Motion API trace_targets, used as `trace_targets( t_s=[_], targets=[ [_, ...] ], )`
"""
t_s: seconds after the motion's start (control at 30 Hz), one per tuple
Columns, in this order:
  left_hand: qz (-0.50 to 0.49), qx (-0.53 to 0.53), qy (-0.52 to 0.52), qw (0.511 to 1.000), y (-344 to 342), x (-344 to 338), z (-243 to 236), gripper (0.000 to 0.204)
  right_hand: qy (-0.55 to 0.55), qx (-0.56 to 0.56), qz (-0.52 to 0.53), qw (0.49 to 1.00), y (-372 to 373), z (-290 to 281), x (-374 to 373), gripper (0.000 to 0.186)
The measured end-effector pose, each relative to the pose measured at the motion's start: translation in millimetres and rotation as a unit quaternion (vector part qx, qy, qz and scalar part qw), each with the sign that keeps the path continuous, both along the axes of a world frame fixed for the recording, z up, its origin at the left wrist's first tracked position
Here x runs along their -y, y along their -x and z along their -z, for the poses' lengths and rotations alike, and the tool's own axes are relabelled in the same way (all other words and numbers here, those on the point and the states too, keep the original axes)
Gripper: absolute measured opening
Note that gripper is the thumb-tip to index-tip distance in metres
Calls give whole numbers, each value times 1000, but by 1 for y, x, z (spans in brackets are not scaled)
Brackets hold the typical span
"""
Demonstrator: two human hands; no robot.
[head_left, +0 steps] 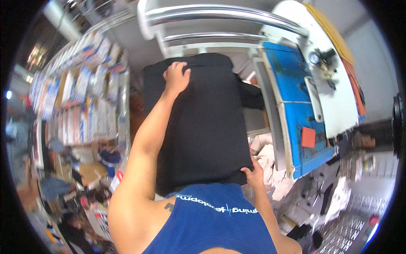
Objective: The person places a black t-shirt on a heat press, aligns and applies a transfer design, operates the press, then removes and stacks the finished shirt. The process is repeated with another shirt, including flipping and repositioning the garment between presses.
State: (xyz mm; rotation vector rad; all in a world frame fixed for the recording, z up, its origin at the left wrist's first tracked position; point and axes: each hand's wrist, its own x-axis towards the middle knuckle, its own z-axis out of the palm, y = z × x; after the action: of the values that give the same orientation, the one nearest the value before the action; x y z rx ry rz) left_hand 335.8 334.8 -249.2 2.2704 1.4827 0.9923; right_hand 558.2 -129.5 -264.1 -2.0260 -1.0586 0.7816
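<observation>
A black garment (pixel 207 122) lies spread flat over a board in front of me, its near edge close to my waist. A sleeve-like flap (pixel 252 95) hangs off its right side. My left hand (pixel 176 78) is on the fabric at the far left, fingers bent and apart, with the thumb spread from them; a shallow crease runs beside the fingertips. At the near right corner, my right hand (pixel 254 173) has the garment's edge between the thumb and the fingers, which are partly hidden at the side.
Chrome rollers (pixel 228 16) on a white frame cross the far side. A blue panel (pixel 298 106) carrying an orange-red square (pixel 308 137) stands close on the right, beside a pressure gauge (pixel 314 57). Stacked boxes (pixel 84 93) fill the left. Pale papers or cloths (pixel 270 167) lie below the panel.
</observation>
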Motion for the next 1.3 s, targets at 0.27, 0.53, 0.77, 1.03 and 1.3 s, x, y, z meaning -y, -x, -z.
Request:
trace_targets(
  t_s=[0.27,0.53,0.77,1.03,1.3],
  targets=[
    [-362,57,8,931,317,305,61,15,45,123,-115,985,-20,12,3,62],
    [-746,-70,172,639,389,565,129,41,8,226,-173,958,-29,-57,-79,53],
    [-770,-133,191,593,383,600,174,54,-90,290,-392,868,50,-47,-137,51],
    [-850,-22,190,491,463,658,115,29,-67,325,-421,845,72,-25,-115,49],
    [-568,94,61,815,439,614,-118,26,-102,134,-351,921,97,-58,-125,29]
  ],
)
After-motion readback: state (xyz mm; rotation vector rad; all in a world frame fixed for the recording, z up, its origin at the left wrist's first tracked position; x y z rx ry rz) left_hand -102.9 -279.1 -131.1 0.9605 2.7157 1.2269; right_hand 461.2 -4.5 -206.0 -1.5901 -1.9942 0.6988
